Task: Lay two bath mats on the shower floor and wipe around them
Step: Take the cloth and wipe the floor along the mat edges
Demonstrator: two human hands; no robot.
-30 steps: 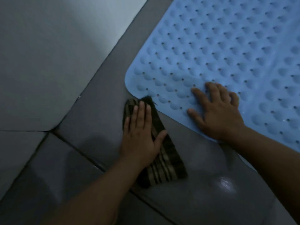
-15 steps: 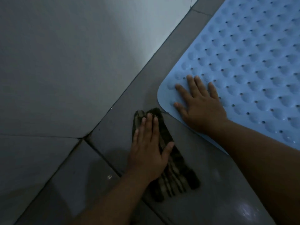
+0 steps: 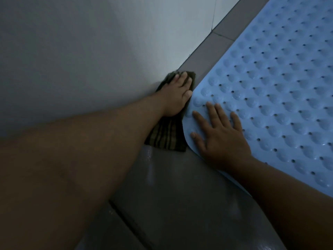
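Observation:
A light blue bath mat (image 3: 273, 91) with raised bumps and small holes lies flat on the dark grey floor tiles, filling the right side. My right hand (image 3: 220, 138) rests flat on its near rounded corner, fingers spread. My left hand (image 3: 175, 95) presses flat on a dark striped cloth (image 3: 166, 138) in the narrow strip of floor between the mat's edge and the wall. The cloth's far end shows past my fingertips. Only one mat is in view.
A pale tiled wall (image 3: 90, 51) rises on the left and meets the floor (image 3: 180, 186) along a diagonal line. Wet sheen shows on the dark floor tiles near me. A grout line crosses the floor at the bottom.
My left hand has pushed the cloth forward along the gap between mat and wall, up to the wall's base. My right hand has stayed flat on the mat's corner.

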